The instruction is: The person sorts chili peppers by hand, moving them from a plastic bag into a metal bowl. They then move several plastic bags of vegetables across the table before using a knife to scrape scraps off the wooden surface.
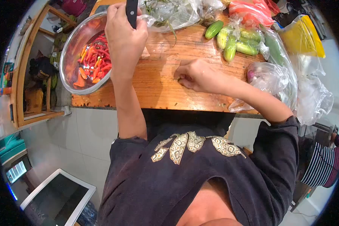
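Note:
My left hand (126, 37) is closed around a black knife handle (132, 13) at the far side of the wooden board (158, 86), right beside a steel bowl (69, 45). The blade is hidden. The bowl holds red and orange chilies (96, 60). My right hand (199, 75) rests on the middle of the board, with its fingertips pinching a small green piece that is mostly hidden.
Small cucumbers (233, 41) lie at the board's far right, some in a clear bag. A bag of purple onions (267, 75) sits to the right, a bag of greens (169, 13) at the back, and a yellow bag (301, 35) further right. Wooden shelves (30, 75) stand at the left.

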Tool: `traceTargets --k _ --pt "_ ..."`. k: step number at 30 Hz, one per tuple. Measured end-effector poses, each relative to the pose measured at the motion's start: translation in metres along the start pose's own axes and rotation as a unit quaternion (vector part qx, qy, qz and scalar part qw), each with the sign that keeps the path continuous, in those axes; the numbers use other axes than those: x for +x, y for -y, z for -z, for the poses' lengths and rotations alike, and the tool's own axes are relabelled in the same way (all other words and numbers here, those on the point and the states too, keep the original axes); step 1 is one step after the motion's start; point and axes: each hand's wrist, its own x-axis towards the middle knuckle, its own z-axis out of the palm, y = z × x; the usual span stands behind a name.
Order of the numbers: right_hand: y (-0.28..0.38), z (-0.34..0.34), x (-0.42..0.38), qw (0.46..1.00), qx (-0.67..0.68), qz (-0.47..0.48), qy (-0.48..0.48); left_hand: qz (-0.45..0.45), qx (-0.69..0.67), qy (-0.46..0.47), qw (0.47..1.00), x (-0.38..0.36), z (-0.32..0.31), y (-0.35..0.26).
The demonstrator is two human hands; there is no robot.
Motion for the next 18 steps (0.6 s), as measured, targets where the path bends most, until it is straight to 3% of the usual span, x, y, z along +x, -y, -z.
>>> traceTargets --k 7,10,13,17,18 --pt "-0.004 0.007 0.007 0.996 -0.017 0.003 0.092 0.021 -0.106 -0.002 0.994 -0.008 0.007 -0.009" --pt "-0.006 0.002 0.005 0.993 -0.083 0.016 0.083 0.049 -0.138 0.008 0.989 -0.014 0.013 -0.016" --pt "0.022 0.047 0.012 0.995 -0.03 0.025 0.088 0.04 -0.13 0.007 0.991 -0.02 0.017 -0.017" --pt "0.032 0.12 0.046 0.989 -0.133 0.037 -0.052 0.057 -0.136 -0.007 0.989 -0.025 0.013 -0.011" --pt "0.037 0.139 0.063 0.982 -0.182 -0.001 -0.058 0.068 -0.138 -0.008 0.988 -0.026 0.011 -0.011"
